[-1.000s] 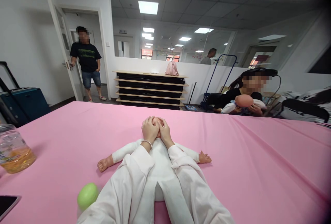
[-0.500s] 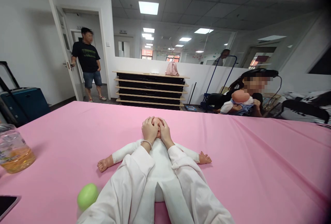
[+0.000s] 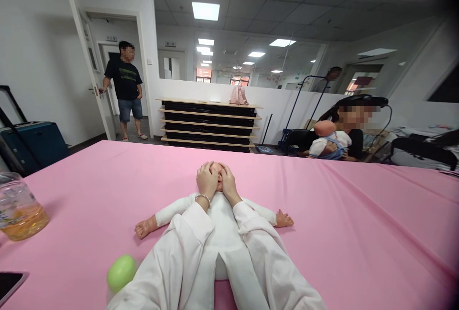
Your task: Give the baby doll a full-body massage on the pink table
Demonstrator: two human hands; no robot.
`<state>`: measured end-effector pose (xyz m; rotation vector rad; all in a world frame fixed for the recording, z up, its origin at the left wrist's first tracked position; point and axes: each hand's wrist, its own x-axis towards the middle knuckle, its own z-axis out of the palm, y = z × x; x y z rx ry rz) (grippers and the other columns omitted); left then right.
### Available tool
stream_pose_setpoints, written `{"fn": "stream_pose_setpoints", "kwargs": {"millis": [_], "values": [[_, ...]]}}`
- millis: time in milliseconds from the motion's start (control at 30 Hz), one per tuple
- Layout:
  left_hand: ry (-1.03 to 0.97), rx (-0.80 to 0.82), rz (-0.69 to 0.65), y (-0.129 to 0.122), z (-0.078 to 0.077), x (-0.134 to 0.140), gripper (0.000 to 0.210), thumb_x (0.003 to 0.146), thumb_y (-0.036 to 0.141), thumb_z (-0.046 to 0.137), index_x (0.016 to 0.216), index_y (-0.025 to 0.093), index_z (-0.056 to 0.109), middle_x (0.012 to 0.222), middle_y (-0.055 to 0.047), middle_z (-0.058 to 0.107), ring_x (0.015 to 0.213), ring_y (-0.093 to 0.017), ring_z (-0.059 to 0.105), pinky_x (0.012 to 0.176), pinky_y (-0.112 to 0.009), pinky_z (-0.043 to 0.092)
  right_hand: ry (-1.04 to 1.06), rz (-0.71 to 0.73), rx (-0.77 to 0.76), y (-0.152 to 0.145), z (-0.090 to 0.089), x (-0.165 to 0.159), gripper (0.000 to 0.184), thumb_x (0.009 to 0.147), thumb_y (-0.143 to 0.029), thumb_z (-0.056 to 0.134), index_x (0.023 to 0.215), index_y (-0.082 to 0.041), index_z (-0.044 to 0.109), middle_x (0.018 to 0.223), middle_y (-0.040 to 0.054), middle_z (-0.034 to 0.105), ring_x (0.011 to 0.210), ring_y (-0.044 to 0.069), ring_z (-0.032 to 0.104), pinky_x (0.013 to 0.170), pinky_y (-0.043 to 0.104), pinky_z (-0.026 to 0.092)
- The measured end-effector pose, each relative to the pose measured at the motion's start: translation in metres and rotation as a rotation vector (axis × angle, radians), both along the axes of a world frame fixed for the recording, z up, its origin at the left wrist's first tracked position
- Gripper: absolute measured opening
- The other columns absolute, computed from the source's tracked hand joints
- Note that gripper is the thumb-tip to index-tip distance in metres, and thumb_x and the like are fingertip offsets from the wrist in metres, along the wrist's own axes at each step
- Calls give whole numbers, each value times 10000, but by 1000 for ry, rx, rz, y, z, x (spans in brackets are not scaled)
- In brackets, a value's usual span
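Observation:
A baby doll in a white suit lies on its back on the pink table cover, arms spread to both sides. My left hand, with a beaded bracelet at the wrist, is cupped round the left side of its head. On the other side my right hand curves over the head in the same way. Both hands press against the doll's face and hide most of it; a strip with the mouth shows between them. My white sleeves cover parts of the doll's body and legs.
At the left are a green ball, a bottle of amber liquid and a phone. A person stands in the doorway. Beyond the table at right, another person holds a second doll. Stacked boards stand behind.
My hands and the doll look the same. The person in the doorway has shifted slightly right. The second doll has turned in the other person's arms. Someone behind the glass has moved right.

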<state>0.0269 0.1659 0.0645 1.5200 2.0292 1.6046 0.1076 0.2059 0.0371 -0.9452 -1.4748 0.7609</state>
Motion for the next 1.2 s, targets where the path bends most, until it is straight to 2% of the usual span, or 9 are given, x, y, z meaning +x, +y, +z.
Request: {"fn": "stream_pose_setpoints", "kwargs": {"millis": [167,300,500,633,967,1200], "values": [[33,-4,-10,-3,2,2,365,772,257,483,1117,204,590,1218,-59,559,1131,-205,481,972,-327,368,-20,1,22,-2,1,1,332,768,-329,474,1069,-230,573,1153,45,569,1089,190,497,988,349,349],[17,4,-5,-1,1,1,344,805,271,450,1109,203,596,1208,-62,566,1126,-201,484,975,-333,366,-13,-11,23,-5,3,0,326,762,-359,495,1048,-231,586,1134,48,585,1076,199,505,978,359,358],[-71,1,-6,3,-2,-1,344,833,200,371,1069,222,620,1199,-29,577,1128,-169,490,983,-307,366,67,-4,-32,-2,2,-2,330,776,-320,402,1014,-222,608,1145,40,593,1088,185,510,984,351,363],[-143,11,-20,4,-3,-2,371,801,149,362,1051,220,626,1188,-14,586,1130,-159,493,972,-283,380,95,-13,-58,2,-1,-2,393,719,-250,351,1007,-207,614,1151,34,594,1113,174,498,990,332,366],[-240,26,-9,1,-3,-2,419,753,89,341,1056,205,607,1158,-24,598,1091,-160,525,934,-267,405,88,-78,-177,3,-1,-3,493,663,-222,344,1104,-163,555,1220,71,546,1159,193,468,997,338,358],[-218,52,12,3,-7,0,402,767,103,349,1058,204,607,1146,-45,606,1085,-173,535,928,-281,410,101,-108,-135,-1,-2,-1,459,667,-203,365,1076,-176,570,1177,67,582,1115,196,507,981,342,375]]}}
